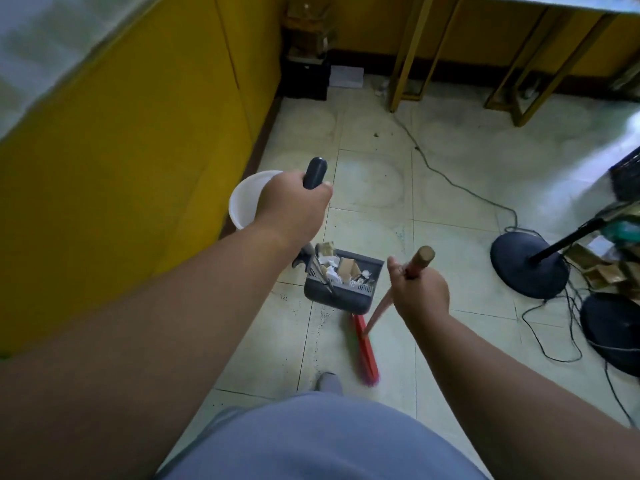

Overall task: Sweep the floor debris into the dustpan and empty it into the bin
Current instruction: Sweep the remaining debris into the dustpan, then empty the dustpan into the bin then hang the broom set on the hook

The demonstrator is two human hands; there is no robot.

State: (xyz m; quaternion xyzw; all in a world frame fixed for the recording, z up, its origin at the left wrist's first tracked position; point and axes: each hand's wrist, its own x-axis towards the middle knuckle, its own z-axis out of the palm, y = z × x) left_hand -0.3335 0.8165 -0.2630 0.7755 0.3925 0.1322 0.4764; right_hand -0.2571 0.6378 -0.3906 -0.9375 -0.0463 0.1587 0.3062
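My left hand grips the dark handle of a long-handled grey dustpan. The pan rests on the tiled floor and holds paper and cardboard scraps. My right hand holds the wooden top of a red broom stick. The red broom head lies on the floor just behind the pan, near my foot. A white bin stands against the yellow wall, partly hidden behind my left hand.
A yellow wall runs along the left. Two black fan bases and tangled cables crowd the right side. Table legs and a dark box stand at the back. Small specks dot the tiles.
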